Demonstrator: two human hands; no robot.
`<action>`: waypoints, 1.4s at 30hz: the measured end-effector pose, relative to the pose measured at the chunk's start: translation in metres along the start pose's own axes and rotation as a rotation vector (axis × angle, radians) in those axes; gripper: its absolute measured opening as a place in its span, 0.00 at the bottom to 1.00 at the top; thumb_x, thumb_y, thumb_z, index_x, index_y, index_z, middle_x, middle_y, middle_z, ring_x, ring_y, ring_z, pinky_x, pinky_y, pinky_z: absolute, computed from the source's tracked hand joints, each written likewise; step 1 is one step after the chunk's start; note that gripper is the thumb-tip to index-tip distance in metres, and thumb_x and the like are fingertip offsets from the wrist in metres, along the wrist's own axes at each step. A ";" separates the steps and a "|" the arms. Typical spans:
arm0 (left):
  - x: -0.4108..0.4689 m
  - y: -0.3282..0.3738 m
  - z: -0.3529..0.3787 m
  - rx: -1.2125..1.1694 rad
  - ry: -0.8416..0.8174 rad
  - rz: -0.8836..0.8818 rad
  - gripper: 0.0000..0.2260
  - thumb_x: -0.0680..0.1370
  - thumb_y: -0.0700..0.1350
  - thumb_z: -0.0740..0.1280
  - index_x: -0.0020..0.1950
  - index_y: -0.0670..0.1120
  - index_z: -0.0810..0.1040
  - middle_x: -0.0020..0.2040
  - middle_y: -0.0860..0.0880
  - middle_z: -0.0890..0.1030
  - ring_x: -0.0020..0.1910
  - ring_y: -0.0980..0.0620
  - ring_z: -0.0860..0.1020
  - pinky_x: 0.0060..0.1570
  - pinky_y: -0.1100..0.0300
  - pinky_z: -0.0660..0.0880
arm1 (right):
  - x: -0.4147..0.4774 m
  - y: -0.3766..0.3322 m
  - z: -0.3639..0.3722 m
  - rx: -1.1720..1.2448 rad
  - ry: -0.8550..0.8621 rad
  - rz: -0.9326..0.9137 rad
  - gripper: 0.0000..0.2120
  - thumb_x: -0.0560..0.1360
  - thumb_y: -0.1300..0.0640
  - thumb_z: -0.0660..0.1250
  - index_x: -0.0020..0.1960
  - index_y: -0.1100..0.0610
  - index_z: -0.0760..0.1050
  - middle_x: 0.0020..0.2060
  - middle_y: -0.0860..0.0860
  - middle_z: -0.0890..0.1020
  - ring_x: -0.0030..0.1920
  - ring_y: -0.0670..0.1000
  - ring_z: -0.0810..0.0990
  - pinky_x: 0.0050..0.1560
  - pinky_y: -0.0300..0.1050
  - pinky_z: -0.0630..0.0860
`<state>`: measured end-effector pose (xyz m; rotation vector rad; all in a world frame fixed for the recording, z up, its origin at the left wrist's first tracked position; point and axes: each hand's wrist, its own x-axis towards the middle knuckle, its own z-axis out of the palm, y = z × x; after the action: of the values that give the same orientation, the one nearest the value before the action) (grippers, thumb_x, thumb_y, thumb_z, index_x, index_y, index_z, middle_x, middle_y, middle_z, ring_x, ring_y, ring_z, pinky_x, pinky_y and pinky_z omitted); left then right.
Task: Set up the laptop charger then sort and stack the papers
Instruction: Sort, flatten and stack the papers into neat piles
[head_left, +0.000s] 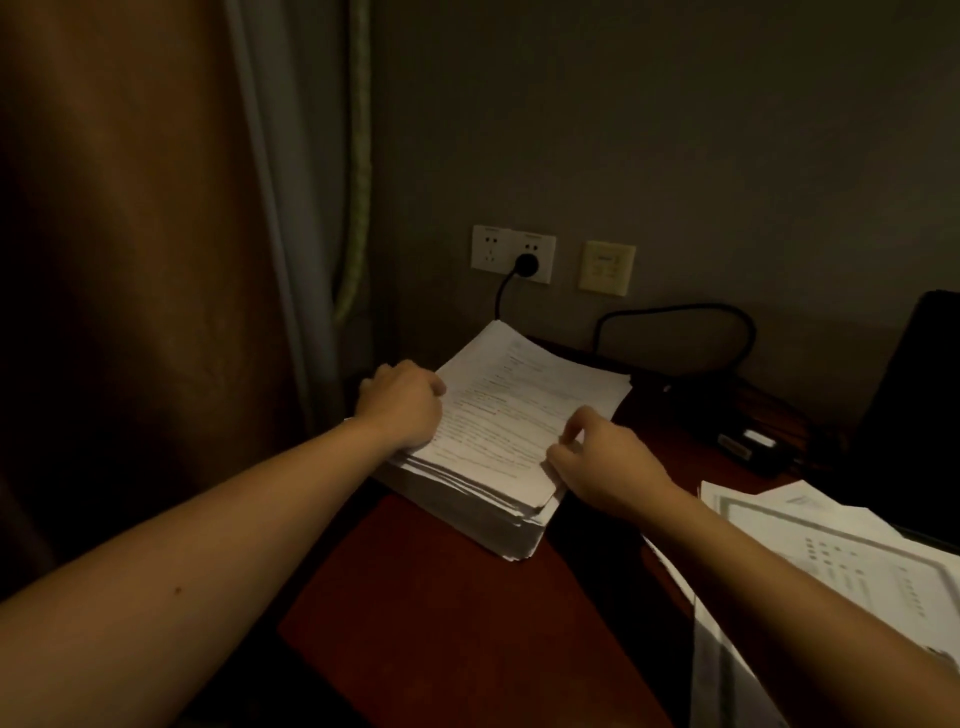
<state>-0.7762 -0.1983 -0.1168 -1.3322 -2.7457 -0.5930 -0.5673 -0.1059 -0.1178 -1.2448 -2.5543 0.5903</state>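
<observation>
A thick stack of printed papers (524, 410) lies at the back left of the dark red desk (441, 613). My left hand (400, 410) grips the stack's left edge, fingers curled over it. My right hand (602, 462) pinches the near right edge of the top sheets. A black plug (527, 261) sits in the white wall socket (513, 253), and its cable (675, 312) loops along the wall to the charger brick (743, 447) on the desk. The laptop's dark lid (914, 395) stands at the right edge.
More loose papers (831, 551), one with a bordered form, lie spread at the right under my right forearm. A beige wall switch (607, 267) is beside the socket. A brown curtain (145, 260) hangs left of the desk. The room is dim.
</observation>
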 end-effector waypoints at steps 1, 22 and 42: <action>-0.001 0.001 -0.001 0.036 -0.014 -0.006 0.16 0.83 0.47 0.59 0.70 0.54 0.77 0.72 0.47 0.72 0.70 0.42 0.68 0.68 0.46 0.65 | -0.002 -0.002 0.000 -0.065 -0.002 -0.011 0.13 0.78 0.45 0.64 0.58 0.51 0.68 0.44 0.50 0.80 0.41 0.50 0.82 0.46 0.51 0.84; -0.135 0.187 0.051 -0.186 -0.305 0.688 0.30 0.79 0.64 0.63 0.79 0.59 0.60 0.82 0.53 0.52 0.81 0.51 0.43 0.77 0.46 0.47 | -0.175 0.149 -0.112 -0.071 0.101 0.257 0.06 0.78 0.54 0.69 0.54 0.52 0.80 0.51 0.49 0.82 0.47 0.48 0.82 0.46 0.43 0.80; -0.247 0.220 0.051 0.100 -0.506 1.079 0.34 0.75 0.76 0.47 0.79 0.66 0.48 0.81 0.62 0.42 0.78 0.60 0.36 0.77 0.51 0.36 | -0.312 0.186 -0.114 0.657 0.012 0.490 0.25 0.73 0.59 0.75 0.66 0.46 0.70 0.40 0.50 0.87 0.34 0.47 0.84 0.35 0.36 0.79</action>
<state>-0.4457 -0.2425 -0.1409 -2.8064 -1.7389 -0.0180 -0.2045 -0.2215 -0.1123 -1.5687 -1.7726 1.3687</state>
